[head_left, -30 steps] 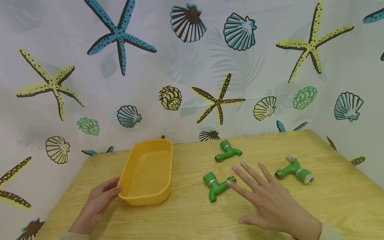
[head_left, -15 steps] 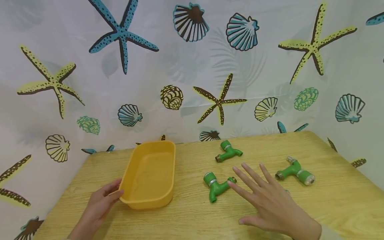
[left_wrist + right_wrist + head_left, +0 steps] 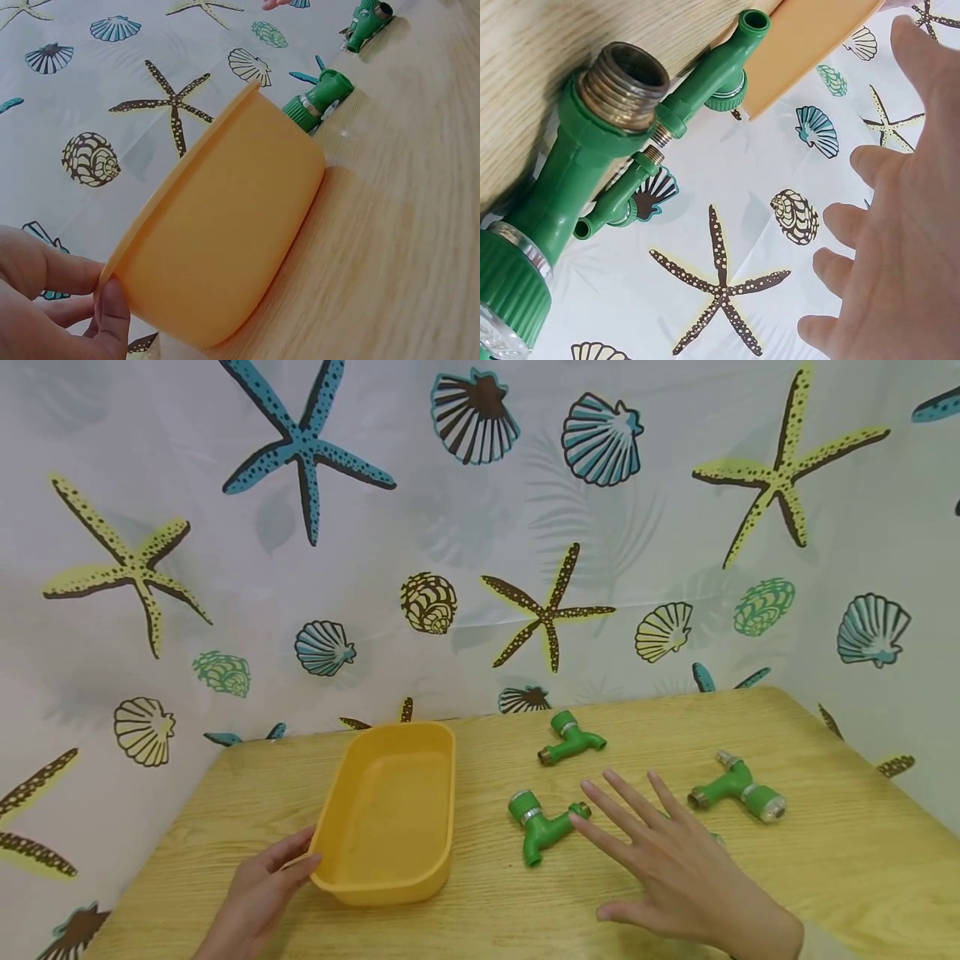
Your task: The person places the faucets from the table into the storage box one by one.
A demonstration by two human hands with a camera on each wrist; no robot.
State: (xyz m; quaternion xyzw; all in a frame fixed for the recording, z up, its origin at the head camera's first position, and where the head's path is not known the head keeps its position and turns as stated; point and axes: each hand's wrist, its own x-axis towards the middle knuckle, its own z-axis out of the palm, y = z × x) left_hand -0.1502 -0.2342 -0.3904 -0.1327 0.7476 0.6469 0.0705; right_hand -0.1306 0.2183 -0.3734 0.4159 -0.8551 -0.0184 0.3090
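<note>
My left hand [image 3: 258,889] pinches the left rim of a yellow-orange plastic basin [image 3: 390,893]. In the left wrist view, thumb and fingers grip the edge of the basin [image 3: 217,217], which stands on the table with nothing inside. My right hand [image 3: 675,860] is spread flat over the table, holding nothing. Just left of its fingertips lies a green tap [image 3: 546,833]. Another green tap [image 3: 572,743] lies farther back, and a third tap [image 3: 738,789] is right of the hand. Small green bits show from behind this hand, mostly hidden by it.
The wood-grain table [image 3: 495,927] reaches back to a white curtain [image 3: 480,527] printed with starfish and shells. In the right wrist view, a tap with a threaded brown end [image 3: 626,82] looms close at the left.
My left hand has slid the basin to the right and toward me, closer to the taps. My right hand has stayed nearly still, fingers spread.
</note>
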